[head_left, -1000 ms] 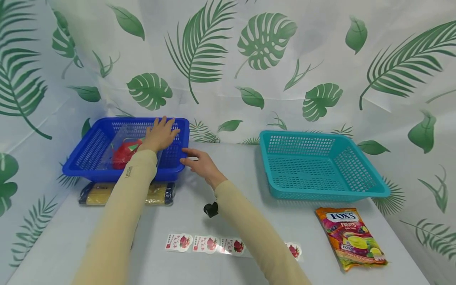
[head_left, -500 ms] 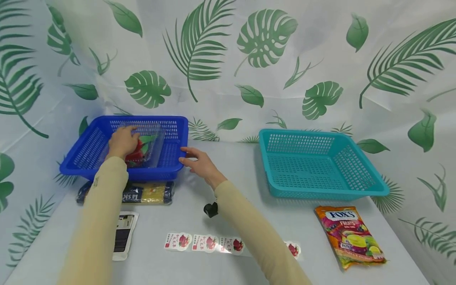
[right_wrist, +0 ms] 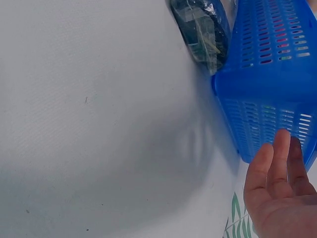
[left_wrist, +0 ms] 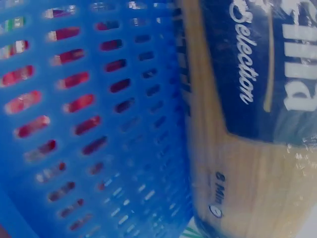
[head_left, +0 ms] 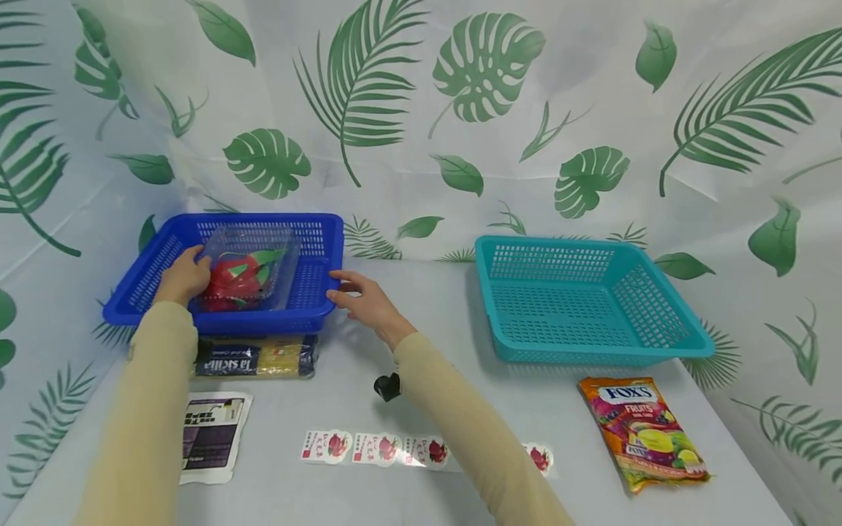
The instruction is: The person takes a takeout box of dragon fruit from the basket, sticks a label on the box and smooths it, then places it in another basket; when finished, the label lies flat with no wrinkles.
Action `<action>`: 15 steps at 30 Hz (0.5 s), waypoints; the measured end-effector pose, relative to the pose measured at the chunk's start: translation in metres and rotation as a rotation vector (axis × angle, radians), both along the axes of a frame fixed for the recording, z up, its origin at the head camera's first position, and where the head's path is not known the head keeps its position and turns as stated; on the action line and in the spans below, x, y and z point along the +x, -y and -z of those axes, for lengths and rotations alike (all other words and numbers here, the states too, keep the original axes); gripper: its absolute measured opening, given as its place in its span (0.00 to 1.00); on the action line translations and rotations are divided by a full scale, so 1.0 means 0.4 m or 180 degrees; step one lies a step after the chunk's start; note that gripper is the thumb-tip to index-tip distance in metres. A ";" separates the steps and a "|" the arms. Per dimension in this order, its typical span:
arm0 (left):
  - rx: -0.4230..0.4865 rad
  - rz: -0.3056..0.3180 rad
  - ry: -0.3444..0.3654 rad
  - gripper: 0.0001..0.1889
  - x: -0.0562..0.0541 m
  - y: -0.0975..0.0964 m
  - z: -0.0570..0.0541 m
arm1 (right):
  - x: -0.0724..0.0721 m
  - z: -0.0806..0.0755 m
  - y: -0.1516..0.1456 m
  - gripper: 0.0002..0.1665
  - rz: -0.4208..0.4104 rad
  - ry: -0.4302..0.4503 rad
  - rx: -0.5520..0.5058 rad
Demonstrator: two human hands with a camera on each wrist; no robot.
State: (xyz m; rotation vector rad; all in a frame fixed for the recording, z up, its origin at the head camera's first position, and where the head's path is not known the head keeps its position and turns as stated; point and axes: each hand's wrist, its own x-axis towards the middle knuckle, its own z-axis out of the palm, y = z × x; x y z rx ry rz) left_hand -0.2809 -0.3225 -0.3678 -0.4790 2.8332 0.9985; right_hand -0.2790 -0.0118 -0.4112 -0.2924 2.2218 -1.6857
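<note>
In the head view, a clear plastic box lies in the blue basket. Inside the box are red, fruit-like things with green, leaf-like parts. My left hand is at the box's left side, over the basket, its fingers reaching toward the box edge; whether they touch it is unclear. Beside the basket's right rim is my right hand, with its fingertips at the rim. The right wrist view shows these fingers fairly straight against the outer blue wall.
A spaghetti packet lies along the basket's front. Nearer are a white and purple pouch and a strip of dragon fruit stickers. At right stand a teal basket and a Fox's candy bag.
My left hand has moved leftward across the box to its left side, uncovering the red and green contents. The purple pouch has come into sight from behind the left sleeve. My right hand stays put.
</note>
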 end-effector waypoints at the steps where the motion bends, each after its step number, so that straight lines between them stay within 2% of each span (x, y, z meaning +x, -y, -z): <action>1: 0.0018 0.0012 -0.0014 0.31 0.001 0.002 0.003 | 0.000 -0.001 0.000 0.28 -0.0008 0.0000 -0.0003; 4: -0.0038 0.0048 -0.0065 0.31 0.000 0.003 0.010 | 0.001 -0.003 0.001 0.28 -0.0027 0.0009 -0.0011; 7: -0.0099 0.0173 -0.0071 0.31 -0.005 -0.001 0.012 | 0.000 -0.002 0.001 0.28 -0.0031 0.0011 0.0005; 12: -0.0080 0.0641 0.0009 0.31 -0.019 -0.008 0.011 | -0.001 0.002 0.000 0.28 -0.0017 -0.0015 0.0002; 15: 0.0050 0.0907 0.0082 0.31 -0.028 -0.015 0.012 | -0.001 0.004 0.000 0.28 -0.0025 -0.0026 -0.0016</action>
